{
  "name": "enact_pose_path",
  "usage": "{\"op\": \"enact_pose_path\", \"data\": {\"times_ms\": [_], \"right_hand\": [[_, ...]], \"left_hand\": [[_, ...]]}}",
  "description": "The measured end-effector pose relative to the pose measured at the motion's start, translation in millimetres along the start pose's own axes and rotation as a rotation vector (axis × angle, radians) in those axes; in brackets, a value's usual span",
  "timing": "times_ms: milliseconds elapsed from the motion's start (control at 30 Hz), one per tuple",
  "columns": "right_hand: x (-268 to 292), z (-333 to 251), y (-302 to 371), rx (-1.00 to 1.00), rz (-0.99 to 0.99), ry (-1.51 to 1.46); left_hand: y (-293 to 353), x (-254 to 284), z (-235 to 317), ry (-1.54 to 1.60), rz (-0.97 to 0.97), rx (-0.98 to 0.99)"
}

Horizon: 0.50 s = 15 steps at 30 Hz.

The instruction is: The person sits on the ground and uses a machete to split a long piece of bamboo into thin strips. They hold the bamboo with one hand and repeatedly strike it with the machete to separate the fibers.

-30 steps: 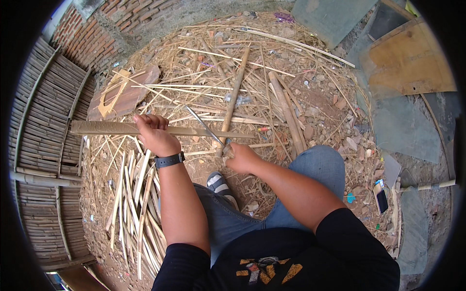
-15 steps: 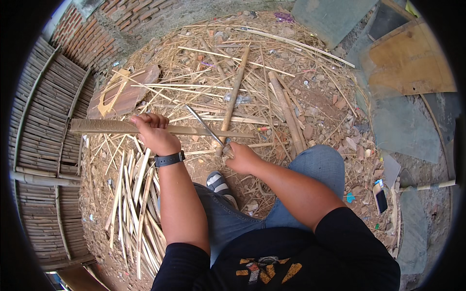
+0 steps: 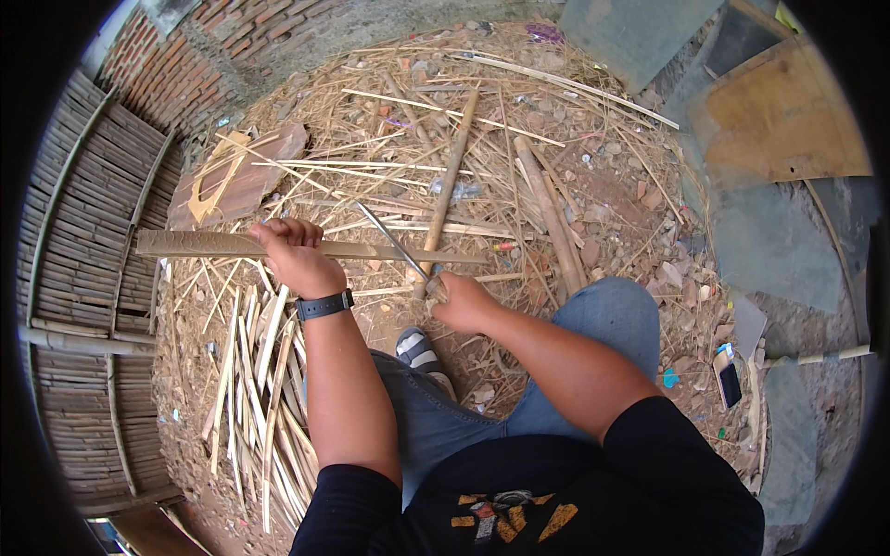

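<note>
My left hand [image 3: 298,259], a dark watch on its wrist, is closed around a long, flat bamboo slat [image 3: 197,244] held crosswise in front of me. The slat is wider at its left end and thins toward the right. In my right hand [image 3: 462,303] is the handle of a knife [image 3: 378,225], mostly hidden by the fingers. Its narrow steel blade slants up and left, crossing the slat to the right of my left hand. From above I cannot tell how deep the edge sits in the slat.
Split bamboo strips [image 3: 264,380] lie heaped at my left. Bamboo poles [image 3: 451,176] and thin strips are strewn ahead over rubble. A bamboo fence [image 3: 88,222] stands left, a brick wall [image 3: 167,69] behind. Grey sheets [image 3: 760,246] and a phone [image 3: 728,378] lie right. My sandalled foot [image 3: 417,350] is below.
</note>
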State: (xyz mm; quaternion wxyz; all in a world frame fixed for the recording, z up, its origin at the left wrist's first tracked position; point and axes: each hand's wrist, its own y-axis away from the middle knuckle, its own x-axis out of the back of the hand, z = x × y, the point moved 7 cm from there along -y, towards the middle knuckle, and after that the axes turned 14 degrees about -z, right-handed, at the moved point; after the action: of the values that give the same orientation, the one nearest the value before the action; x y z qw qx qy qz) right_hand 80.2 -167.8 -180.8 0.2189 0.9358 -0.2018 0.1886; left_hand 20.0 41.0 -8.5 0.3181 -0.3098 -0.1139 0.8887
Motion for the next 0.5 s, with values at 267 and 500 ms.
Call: {"op": "enact_pose_path", "data": {"times_ms": [267, 500], "right_hand": [[-1.4, 4.5, -1.9, 0.011, 0.030, 0.010], [-1.0, 1.7, -0.3, -0.002, 0.005, -0.013]], "left_hand": [[2.1, -5.1, 1.9, -0.004, 0.001, -0.005], [1.5, -3.9, 1.3, 0.000, 0.009, 0.001]]}}
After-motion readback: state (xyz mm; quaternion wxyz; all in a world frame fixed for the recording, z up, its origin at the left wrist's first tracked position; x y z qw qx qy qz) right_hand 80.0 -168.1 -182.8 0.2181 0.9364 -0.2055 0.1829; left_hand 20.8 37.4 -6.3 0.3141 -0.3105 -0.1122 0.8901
